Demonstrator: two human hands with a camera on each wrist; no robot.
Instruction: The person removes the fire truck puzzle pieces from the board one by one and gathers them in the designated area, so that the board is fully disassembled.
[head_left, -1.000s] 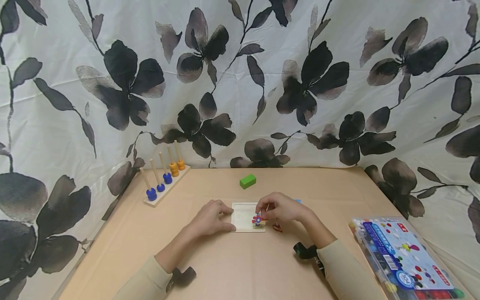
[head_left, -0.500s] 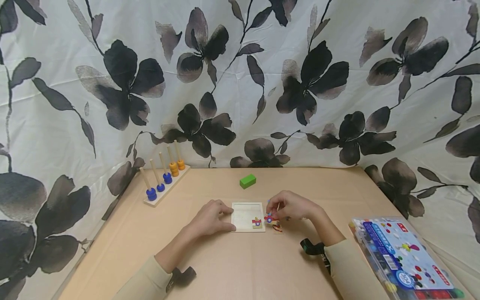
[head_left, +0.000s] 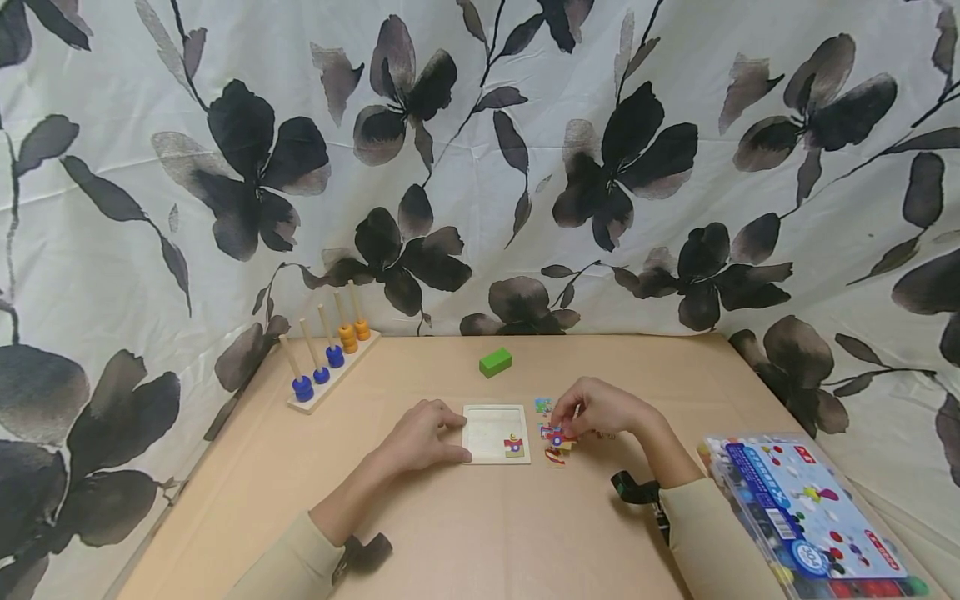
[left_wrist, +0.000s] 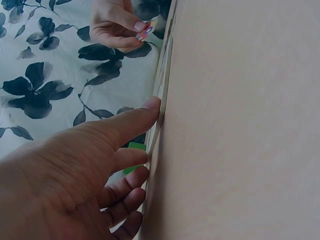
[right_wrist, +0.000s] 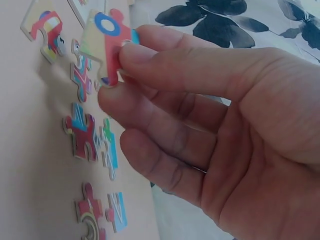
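Note:
My left hand point(head_left: 423, 433) rests against the left side of a shallow wooden puzzle tray point(head_left: 487, 429), thumb and forefinger spread along its edge. In the left wrist view, the thumb touches the tray's rim point(left_wrist: 162, 107). One printed jigsaw piece point(head_left: 513, 447) lies in the tray's lower right corner. Right of the tray, my right hand point(head_left: 603, 408) pinches another jigsaw piece point(right_wrist: 102, 40), red and cream with a blue ring, between thumb and fingers. Below it lie several loose pieces, among them a red and blue piece point(right_wrist: 82, 132) and a yellow-edged piece point(right_wrist: 45, 25).
A green block point(head_left: 496, 362) lies behind the tray. At the back left stands a peg board point(head_left: 303, 407) with blue and orange rings. A clear plastic case of coloured balls with a printed cover point(head_left: 817, 508) occupies the right front. A floral cloth point(head_left: 480, 192) hangs behind the table.
My right hand has moved right, from over the tray's lower right corner to above the loose pieces, carrying the jigsaw piece. The piece in the tray is uncovered. My left hand stays put.

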